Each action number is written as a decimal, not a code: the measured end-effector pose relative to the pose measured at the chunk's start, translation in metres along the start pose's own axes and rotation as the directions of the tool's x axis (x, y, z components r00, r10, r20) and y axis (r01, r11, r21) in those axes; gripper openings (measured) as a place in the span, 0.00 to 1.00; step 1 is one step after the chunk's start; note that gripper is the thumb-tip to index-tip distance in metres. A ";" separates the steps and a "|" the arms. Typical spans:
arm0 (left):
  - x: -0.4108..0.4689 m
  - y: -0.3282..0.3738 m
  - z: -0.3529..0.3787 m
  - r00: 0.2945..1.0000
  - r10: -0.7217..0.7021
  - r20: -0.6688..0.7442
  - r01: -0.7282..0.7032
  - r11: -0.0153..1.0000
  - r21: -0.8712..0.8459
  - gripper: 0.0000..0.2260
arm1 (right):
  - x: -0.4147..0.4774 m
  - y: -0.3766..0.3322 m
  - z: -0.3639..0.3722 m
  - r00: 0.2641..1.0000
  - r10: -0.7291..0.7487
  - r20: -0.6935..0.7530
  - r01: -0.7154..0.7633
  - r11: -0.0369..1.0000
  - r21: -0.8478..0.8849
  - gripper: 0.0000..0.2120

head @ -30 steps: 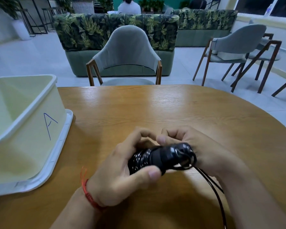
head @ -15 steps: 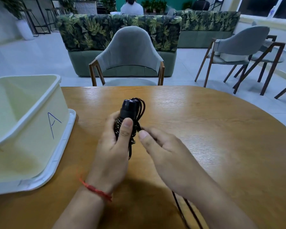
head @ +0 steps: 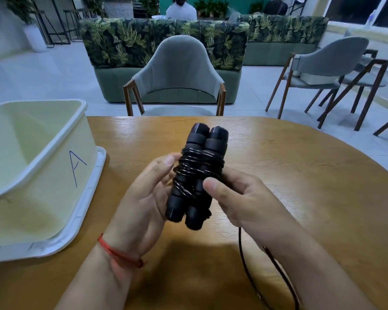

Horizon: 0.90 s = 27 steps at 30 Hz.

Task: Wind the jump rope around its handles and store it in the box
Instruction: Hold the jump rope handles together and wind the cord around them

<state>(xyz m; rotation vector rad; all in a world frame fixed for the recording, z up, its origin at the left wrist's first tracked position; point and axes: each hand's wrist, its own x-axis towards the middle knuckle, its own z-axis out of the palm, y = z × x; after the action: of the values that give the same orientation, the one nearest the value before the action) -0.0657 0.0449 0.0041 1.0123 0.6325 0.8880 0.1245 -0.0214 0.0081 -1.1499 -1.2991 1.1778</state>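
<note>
Table (head: 300, 186) of wood carries, at far left, an open pale box (head: 43, 175) marked "A", seemingly empty inside. Above the near middle, left hand (head: 143, 198) and right hand (head: 240, 198) clasp 2 black handles (head: 197, 175), rope (head: 244, 260) partly wound, remainder trailing near-right.

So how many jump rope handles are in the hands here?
2. The left handle and the right handle stand side by side, bound by rope coils, held between the left hand and right hand. None seem hidden.
</note>
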 end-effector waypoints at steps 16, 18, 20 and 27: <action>-0.001 -0.011 0.017 0.999 0.016 -0.052 -0.003 0.972 0.235 0.19 | 0.005 0.010 -0.004 0.997 0.039 -0.063 -0.053 0.971 -0.232 0.14; 0.001 -0.017 0.016 0.964 0.245 -0.100 -0.158 0.837 0.523 0.18 | 0.004 0.006 0.006 0.996 0.080 -0.048 -0.086 0.987 -0.138 0.07; 0.001 -0.026 0.014 0.888 0.459 -0.013 -0.254 0.514 0.820 0.24 | 0.003 0.002 0.011 0.978 0.205 -0.035 -0.198 0.968 0.152 0.13; -0.005 -0.033 0.018 0.879 0.447 0.167 -0.262 0.160 0.952 0.35 | 0.005 0.008 0.015 0.950 0.263 -0.170 -0.247 0.962 0.114 0.19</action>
<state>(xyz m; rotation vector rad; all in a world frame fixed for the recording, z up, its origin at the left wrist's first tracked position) -0.0434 0.0243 -0.0179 2.3691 1.1719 0.9688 0.1096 -0.0162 0.0003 -1.3543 -0.9668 1.2705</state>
